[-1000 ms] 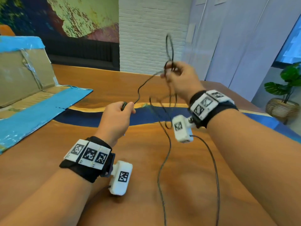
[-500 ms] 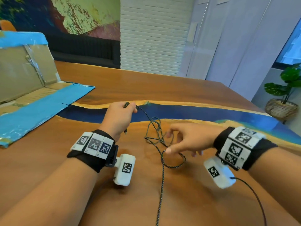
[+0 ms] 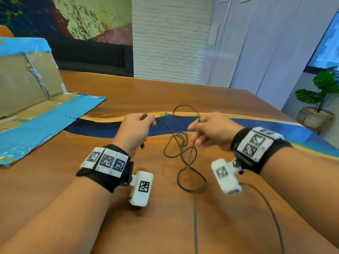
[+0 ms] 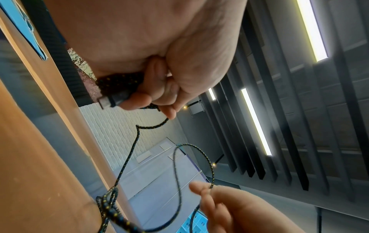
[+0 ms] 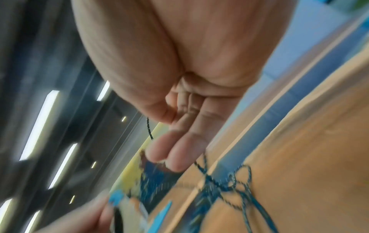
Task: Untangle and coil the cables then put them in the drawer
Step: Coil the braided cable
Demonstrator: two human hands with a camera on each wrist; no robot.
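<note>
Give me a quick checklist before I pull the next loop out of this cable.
1. Left hand grips the cable near the plug: ok.
2. Right hand pinches a strand: ok, blurred.
3. Cable untangled: not ok, loops cross on the table.
4. Coil started: not ok.
5. Cable's other end in view: not ok, it runs out of the head view.
6. Drawer in view: not ok.

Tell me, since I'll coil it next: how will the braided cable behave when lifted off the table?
Probably floppy: the cable lies in loose, crossing loops on the table. Likely light: the right hand lifts an arch of it with a fingertip pinch. It may snag, since strands overlap; the left hand holds the plug end.
</note>
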